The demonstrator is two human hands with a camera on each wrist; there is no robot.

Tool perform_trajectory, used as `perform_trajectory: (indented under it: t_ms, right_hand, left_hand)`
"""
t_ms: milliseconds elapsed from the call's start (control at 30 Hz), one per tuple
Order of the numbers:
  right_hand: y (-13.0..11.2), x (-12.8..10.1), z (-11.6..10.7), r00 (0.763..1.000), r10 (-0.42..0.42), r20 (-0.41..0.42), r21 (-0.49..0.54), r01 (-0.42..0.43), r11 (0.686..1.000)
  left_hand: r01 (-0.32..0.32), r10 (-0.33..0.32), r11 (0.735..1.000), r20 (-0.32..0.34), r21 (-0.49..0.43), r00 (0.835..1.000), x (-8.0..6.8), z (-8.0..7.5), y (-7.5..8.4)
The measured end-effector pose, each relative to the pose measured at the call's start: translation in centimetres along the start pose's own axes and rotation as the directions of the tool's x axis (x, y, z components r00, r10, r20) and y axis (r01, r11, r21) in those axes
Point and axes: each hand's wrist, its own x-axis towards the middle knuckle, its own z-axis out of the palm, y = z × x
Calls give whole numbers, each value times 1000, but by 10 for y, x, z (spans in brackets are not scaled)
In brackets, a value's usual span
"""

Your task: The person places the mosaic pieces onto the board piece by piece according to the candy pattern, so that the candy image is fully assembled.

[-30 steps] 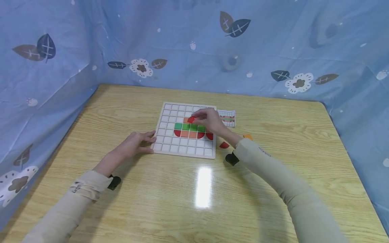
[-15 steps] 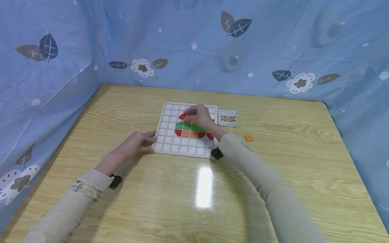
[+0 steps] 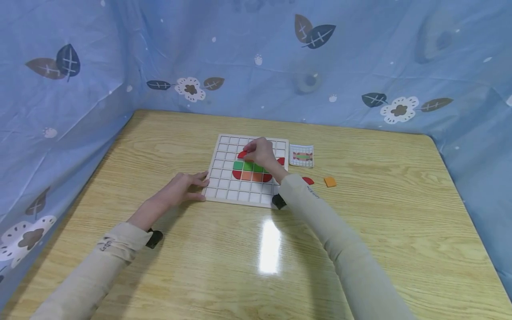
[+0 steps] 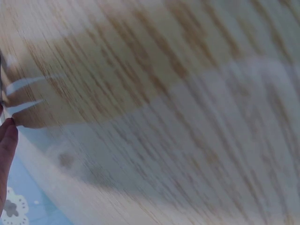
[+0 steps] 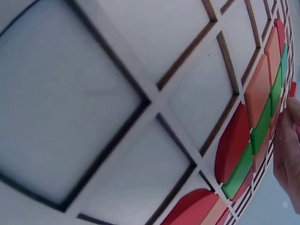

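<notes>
A pale wooden grid board lies on the table, with green tiles, salmon tiles and red rounded tiles set in its cells. Thumb and fingers of my right hand pinch a red rounded tile at the upper left of this pattern. In the right wrist view, that tile shows at the fingertips, past the coloured rows. My left hand rests its fingertips along the board's left edge, thumb near the front corner. Only part of its fingers shows in the left wrist view.
A printed pattern card lies just right of the board. An orange square tile and a red rounded piece lie on the table beside the right sleeve. Blue cloth hangs behind the table.
My right hand has moved left and slightly away over the board, carrying the red tile to the pattern's upper left. My left hand has stayed at the board's edge.
</notes>
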Motion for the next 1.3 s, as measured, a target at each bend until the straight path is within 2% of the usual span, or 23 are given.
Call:
perform_trajectory:
  t_ms: [167, 400, 733, 1300]
  right_hand:
    - [0, 2, 2, 1000, 20, 1, -7, -20, 1000]
    - [-4, 4, 5, 1000, 12, 7, -88, -12, 996]
    - [-7, 5, 7, 999, 18, 26, -137, -14, 990]
    - [-11, 7, 4, 997, 52, 65, -126, -44, 991]
  left_hand:
    - [-8, 8, 1000, -6, 9, 1000, 0, 0, 0]
    - [-20, 21, 1000, -9, 6, 1000, 0, 0, 0]
    - [-25, 25, 1000, -22, 10, 999, 0, 0, 1]
    - [-14, 14, 1000, -14, -4, 1000, -1, -1, 0]
